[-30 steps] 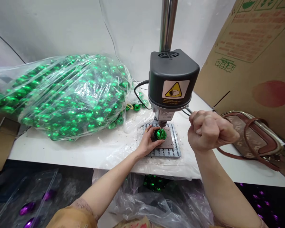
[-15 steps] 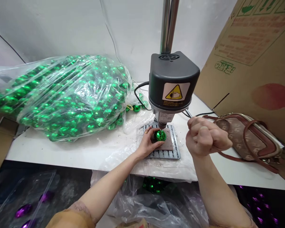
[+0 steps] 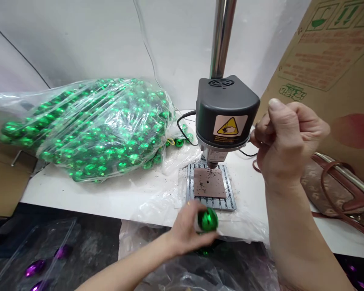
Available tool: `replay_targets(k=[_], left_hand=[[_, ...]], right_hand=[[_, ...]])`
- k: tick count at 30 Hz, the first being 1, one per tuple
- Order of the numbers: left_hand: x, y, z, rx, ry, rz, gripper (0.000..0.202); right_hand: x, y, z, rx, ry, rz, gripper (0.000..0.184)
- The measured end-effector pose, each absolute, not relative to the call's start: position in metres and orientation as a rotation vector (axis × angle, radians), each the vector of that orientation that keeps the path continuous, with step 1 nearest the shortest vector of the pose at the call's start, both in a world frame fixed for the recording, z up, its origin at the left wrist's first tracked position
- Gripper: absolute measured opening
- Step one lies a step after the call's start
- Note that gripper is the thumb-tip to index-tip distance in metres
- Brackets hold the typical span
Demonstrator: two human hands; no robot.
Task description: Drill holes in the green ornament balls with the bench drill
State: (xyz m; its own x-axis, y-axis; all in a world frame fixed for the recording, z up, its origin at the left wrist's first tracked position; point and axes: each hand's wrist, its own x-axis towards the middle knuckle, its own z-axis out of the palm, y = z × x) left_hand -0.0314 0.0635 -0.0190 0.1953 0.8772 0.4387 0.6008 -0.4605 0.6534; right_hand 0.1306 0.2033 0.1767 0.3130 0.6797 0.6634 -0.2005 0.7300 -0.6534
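Note:
A small bench drill press (image 3: 227, 115) with a dark grey head stands on the white table (image 3: 109, 194). My right hand (image 3: 286, 137) is closed around its feed lever beside the head, raised to head height. Under the bit lies a brown pad (image 3: 210, 182) on a ribbed metal base (image 3: 190, 186); the pad is bare. My left hand (image 3: 186, 230) grips a shiny green faceted ball (image 3: 208, 220) at the table's front edge, in front of the base.
A large clear bag full of green balls (image 3: 91, 129) lies on the table's left. A brown handbag (image 3: 336, 186) and a big cardboard box (image 3: 330, 76) crowd the right. Below the table edge hang clear bags, with purple balls (image 3: 34, 266) at lower left.
My left hand pulled the green ball off the pad toward the front edge. My right hand rose with the lever and the drill head lifted.

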Motion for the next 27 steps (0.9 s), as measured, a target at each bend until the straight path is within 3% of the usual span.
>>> replay_targets(k=[3, 5, 9, 14, 18, 22, 27], left_hand=[[-0.041, 0.024, -0.028, 2.667, 1.090, 0.884, 0.057], [-0.051, 0.023, -0.031, 2.780, 0.999, 0.904, 0.055], [-0.081, 0.099, -0.018, 2.530, 1.345, 1.078, 0.018], [-0.109, 0.248, 0.010, 2.275, 2.008, 0.654, 0.040], [-0.117, 0.313, 0.013, 2.205, 2.047, 0.649, 0.030], [-0.123, 0.320, 0.011, 2.115, 2.028, 0.719, 0.018], [-0.125, 0.269, 0.012, 1.804, 1.714, 1.043, 0.040]], right_hand=[[0.131, 0.203, 0.173, -0.513, -1.119, 0.581, 0.038], [0.130, 0.202, 0.172, -0.513, -1.124, 0.564, 0.038], [0.129, 0.202, 0.172, -0.513, -1.128, 0.542, 0.039], [0.129, 0.202, 0.173, -0.518, -1.130, 0.512, 0.040], [0.128, 0.202, 0.172, -0.526, -1.133, 0.501, 0.039], [0.128, 0.203, 0.172, -0.531, -1.136, 0.491, 0.040], [0.129, 0.203, 0.172, -0.539, -1.121, 0.511, 0.039]])
